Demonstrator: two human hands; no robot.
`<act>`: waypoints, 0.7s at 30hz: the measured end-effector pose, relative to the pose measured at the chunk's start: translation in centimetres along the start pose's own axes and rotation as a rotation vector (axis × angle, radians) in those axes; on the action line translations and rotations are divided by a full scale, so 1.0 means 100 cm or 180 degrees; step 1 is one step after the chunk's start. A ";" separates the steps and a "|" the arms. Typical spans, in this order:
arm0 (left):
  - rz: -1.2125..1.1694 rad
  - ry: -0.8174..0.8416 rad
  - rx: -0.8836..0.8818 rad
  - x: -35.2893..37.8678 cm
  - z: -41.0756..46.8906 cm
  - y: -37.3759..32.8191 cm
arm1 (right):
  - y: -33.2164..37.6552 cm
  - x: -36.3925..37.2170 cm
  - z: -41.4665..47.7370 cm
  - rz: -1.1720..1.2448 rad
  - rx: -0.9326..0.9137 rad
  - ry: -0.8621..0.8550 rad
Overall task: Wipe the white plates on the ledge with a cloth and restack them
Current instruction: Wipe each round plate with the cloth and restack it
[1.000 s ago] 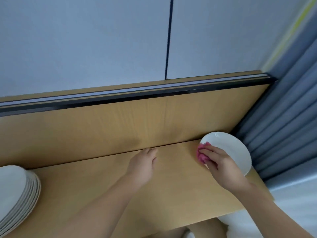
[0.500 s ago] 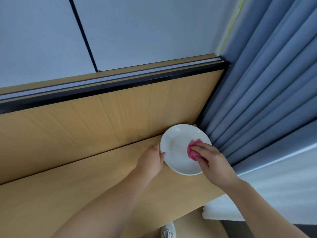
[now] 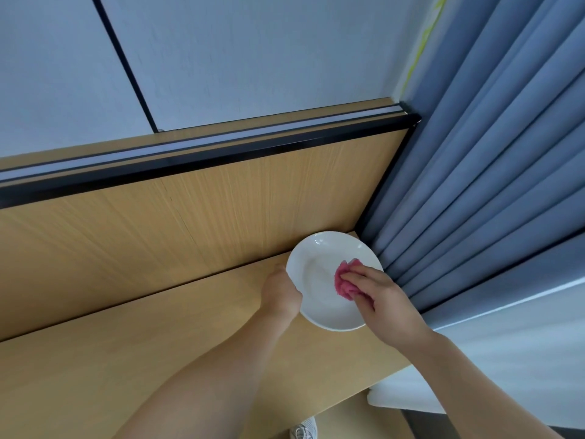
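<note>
The fingers (image 3: 361, 274) of the right hand (image 3: 387, 301) are curled together on a crumpled pink cloth (image 3: 343, 285), pressing it into the well of the white plate (image 3: 319, 270), right of centre. The unwiped-looking surface lies to the left of them and toward the wall, so the stroke should probably sweep that way. The left hand (image 3: 280, 293) grips the opposite, left rim and steadies the plate. The plate sits at the far right end of the wooden ledge (image 3: 190, 327), against the back panel (image 3: 190, 223) and just beside the blue curtain (image 3: 474, 185).
</note>
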State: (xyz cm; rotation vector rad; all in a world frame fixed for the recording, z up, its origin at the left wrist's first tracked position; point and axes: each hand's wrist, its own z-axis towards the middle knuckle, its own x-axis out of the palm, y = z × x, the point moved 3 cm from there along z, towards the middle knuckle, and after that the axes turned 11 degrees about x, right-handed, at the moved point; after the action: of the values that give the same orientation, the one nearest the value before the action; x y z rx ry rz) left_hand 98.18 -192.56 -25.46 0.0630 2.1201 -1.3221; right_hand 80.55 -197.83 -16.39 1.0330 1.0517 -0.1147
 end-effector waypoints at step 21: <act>-0.0717 -0.0014 -0.0236 -0.021 -0.008 -0.018 | -0.002 -0.009 -0.007 -0.0141 0.0065 -0.0060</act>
State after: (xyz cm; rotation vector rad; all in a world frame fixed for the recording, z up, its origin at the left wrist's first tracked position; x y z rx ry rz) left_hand 98.80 -192.22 -22.67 -0.2150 2.2210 -1.3660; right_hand 79.51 -197.79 -15.92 1.0254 1.0583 -0.1711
